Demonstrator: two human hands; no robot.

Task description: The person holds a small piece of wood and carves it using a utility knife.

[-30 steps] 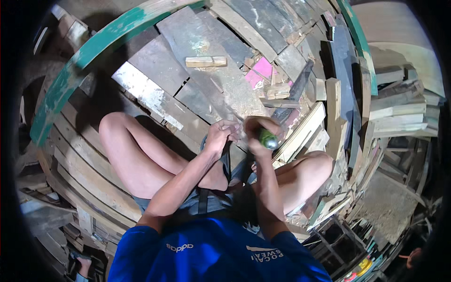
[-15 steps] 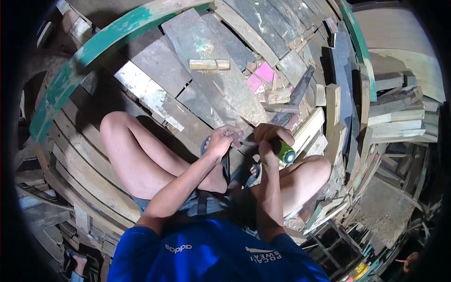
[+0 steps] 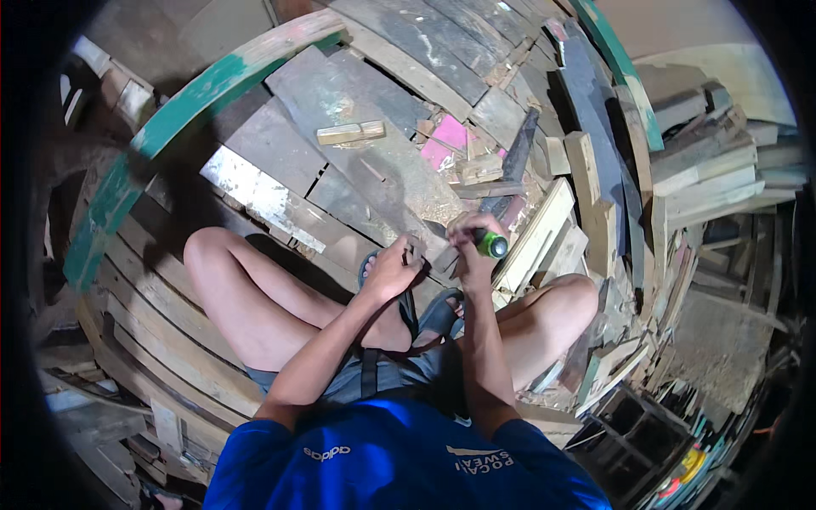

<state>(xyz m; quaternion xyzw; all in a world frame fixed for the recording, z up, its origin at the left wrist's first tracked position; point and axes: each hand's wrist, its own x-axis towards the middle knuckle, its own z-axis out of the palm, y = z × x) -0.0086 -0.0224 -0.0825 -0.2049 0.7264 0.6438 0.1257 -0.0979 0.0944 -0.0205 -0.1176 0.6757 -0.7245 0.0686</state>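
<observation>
My right hand (image 3: 476, 255) is closed around a green-handled tool (image 3: 491, 245), its round, pale-capped butt facing up and to the right. A flat grey piece (image 3: 444, 258) shows at the fingers on its left side; whether it belongs to the tool I cannot tell. Just left of it, my left hand (image 3: 398, 268) is closed, with fingers curled in a pinch. Something small and dark sits at those fingertips, too unclear to name. Both hands are over the plank floor between my bent knees, a short gap apart, above my sandals (image 3: 439, 314).
A loose wood block (image 3: 350, 133) lies ahead on the boards (image 3: 280, 144). Pink scrap (image 3: 445, 140), offcuts (image 3: 481, 169) and a dark bar (image 3: 523, 153) lie ahead to the right. Stacked timber (image 3: 710, 183) stands at the right; a curved green beam (image 3: 200, 98) arcs across the far left.
My right hand has turned and shifted slightly left with the green-handled tool, and the flat grey piece now shows. My left hand has moved slightly left. The whole view has shifted a little.
</observation>
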